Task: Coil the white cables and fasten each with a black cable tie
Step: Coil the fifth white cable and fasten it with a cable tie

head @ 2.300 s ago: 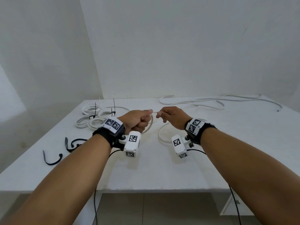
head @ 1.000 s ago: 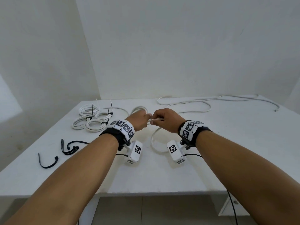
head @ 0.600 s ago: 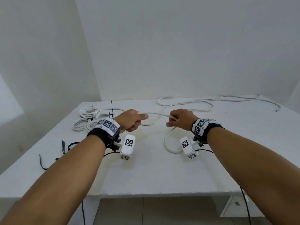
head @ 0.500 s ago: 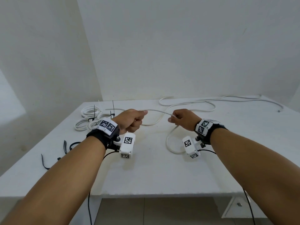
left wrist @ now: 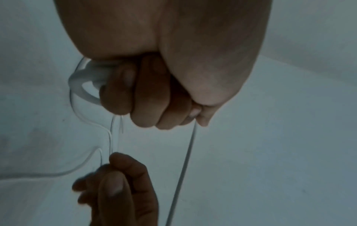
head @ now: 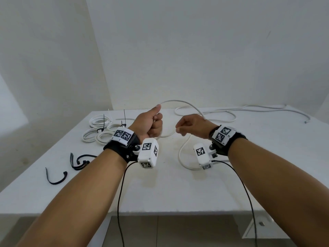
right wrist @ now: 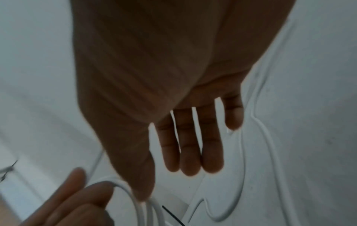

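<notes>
Above table (head: 169, 189), white cable (head: 179, 101) in left hand (head: 149, 124) fingers (left wrist: 152, 97), right hand (head: 193, 125) beside

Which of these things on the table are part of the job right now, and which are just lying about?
In use: white cable, gripped by the left hand; right hand, open beside it.

Lying by: tied coils; loose black ties, waiting their turn; table.

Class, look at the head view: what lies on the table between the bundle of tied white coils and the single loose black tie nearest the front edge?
In the head view, a small cluster of loose black ties lies between the tied coils and the single black tie.
</notes>
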`<state>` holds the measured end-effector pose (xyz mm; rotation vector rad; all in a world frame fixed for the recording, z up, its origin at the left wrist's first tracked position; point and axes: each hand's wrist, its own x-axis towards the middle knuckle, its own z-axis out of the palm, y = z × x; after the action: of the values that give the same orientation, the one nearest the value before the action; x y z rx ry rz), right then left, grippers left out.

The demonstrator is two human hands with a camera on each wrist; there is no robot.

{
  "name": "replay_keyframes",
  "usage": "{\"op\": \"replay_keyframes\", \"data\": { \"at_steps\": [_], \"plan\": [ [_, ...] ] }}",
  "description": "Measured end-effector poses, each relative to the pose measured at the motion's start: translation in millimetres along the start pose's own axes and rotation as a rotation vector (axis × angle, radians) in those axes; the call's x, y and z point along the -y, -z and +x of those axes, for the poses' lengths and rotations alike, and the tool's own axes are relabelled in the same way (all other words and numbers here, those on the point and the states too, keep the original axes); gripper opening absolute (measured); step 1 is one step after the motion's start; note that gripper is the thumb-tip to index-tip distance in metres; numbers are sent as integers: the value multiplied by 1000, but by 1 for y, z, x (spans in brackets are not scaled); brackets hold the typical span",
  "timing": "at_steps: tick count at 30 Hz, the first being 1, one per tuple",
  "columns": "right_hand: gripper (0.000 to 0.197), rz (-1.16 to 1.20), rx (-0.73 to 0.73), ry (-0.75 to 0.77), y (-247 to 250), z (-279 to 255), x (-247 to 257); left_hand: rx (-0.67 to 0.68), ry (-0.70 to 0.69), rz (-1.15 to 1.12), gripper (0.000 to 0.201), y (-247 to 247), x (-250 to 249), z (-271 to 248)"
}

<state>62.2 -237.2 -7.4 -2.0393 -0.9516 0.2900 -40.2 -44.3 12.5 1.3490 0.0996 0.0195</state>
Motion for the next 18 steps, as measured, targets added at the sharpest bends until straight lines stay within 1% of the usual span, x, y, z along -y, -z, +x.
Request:
{"op": "replay_keyframes", "data": {
  "at_steps": [2,3,4,5,6,8,10,11,12,14,15,17,18],
  "plan": [
    [29,-122,67,-30,4,1,6,-91,-3,38,50,2,1,1],
    [37,-140,71,-41,4,0,9,-120,-3,61,50,3,2,1],
    [43,-119,56,-50,4,0,12,-140,0,77,49,4,3,1],
    [45,-44,30,-55,4,-2,15,-157,6,84,49,4,4,1],
    [44,97,-3,-62,5,-3,18,-172,14,86,48,4,5,0],
    [39,477,-76,-90,7,-4,23,-190,26,89,48,5,6,-2],
    [41,804,-206,-95,10,-4,23,-188,35,96,47,4,7,-4],
    [38,892,-304,-72,11,-4,20,-185,37,104,48,5,7,-5],
    [30,919,-392,-43,12,-2,18,-180,41,113,48,4,7,-5],
    [12,842,-497,-6,11,0,13,-147,52,112,48,4,6,-8],
    [8,755,-524,-8,10,1,10,-114,57,86,49,4,6,-9],
    [9,511,-542,-30,9,2,4,-33,60,8,51,0,3,-14],
    [11,367,-527,-40,7,2,2,5,55,-24,52,-3,0,-17]
  ]
}}
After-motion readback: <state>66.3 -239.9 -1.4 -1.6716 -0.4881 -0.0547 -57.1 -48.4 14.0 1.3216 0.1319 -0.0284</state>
